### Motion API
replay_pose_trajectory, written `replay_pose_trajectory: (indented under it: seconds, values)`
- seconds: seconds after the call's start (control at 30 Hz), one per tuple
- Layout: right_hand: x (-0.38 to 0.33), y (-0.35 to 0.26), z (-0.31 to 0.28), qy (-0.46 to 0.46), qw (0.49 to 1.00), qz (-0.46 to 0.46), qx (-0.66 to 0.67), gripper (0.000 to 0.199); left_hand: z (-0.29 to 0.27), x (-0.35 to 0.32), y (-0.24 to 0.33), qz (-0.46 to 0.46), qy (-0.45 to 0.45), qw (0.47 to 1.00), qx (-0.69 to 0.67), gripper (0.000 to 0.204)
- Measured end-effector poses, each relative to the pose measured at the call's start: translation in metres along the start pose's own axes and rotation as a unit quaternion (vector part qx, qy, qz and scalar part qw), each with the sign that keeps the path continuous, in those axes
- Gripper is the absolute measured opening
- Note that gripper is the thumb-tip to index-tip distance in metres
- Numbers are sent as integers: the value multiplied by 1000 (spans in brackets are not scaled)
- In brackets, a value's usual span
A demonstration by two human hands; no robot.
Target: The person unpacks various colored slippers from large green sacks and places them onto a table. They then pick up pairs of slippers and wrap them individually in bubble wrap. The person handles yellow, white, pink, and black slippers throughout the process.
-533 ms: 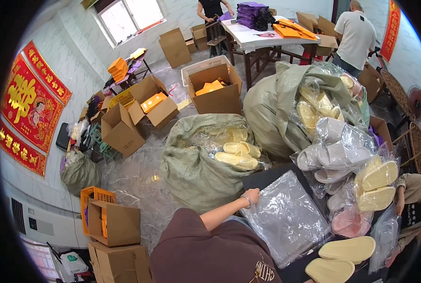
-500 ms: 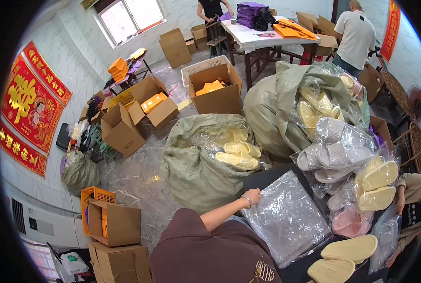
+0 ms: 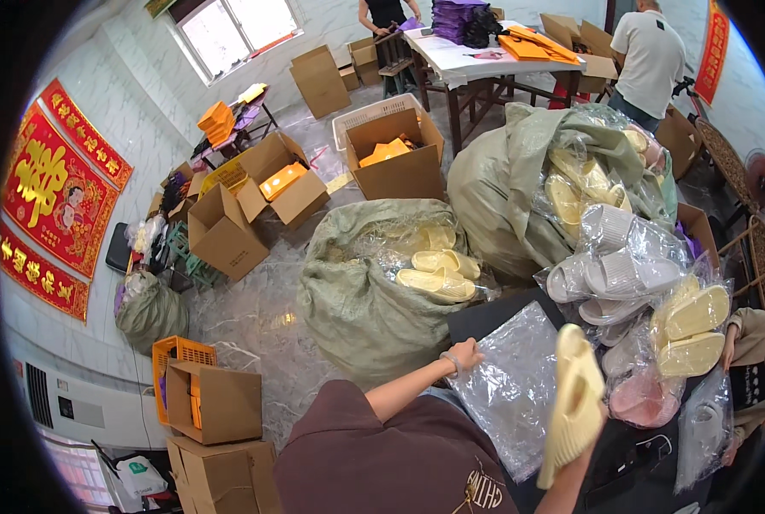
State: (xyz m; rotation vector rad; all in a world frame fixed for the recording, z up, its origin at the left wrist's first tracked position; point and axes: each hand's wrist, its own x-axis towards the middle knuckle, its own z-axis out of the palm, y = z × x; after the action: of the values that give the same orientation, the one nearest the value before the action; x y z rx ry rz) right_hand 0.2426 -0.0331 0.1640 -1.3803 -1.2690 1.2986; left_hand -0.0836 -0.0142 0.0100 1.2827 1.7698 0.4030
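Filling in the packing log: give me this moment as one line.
left hand: grips clear plastic bag edge | right hand: holds pale yellow slipper upright | near: sack of slippers

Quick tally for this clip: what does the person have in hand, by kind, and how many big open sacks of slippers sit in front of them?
Pale yellow slipper, held up: 1
Clear plastic bag, gripped by the left hand: 1
Open grey-green sacks of slippers: 2
Total: 4
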Motion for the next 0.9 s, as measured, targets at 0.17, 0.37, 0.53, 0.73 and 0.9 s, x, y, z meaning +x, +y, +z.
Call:
replay_pose_trajectory:
  seconds: [0.17, 0.37, 0.53, 0.73, 0.9]
  values:
    - [45, 50, 100, 8, 999, -43, -13, 21, -4, -1, 10, -6, -2, 1000, 11, 23]
    - [46, 120, 123, 51, 852, -162, -496, 24, 12, 13, -13, 25, 29, 998, 56, 18]
    - [40, 122, 108, 37, 846, -145, -512, 33, 8, 9, -6, 6, 7, 1000, 17, 19]
    - [9, 144, 55, 129, 802, -86, -577, 30, 19, 25, -21, 20, 22, 997, 77, 22]
    - [-13, 157, 2, 223, 797, -68, -557, 14, 19, 21, -18, 5, 23, 996, 92, 29]
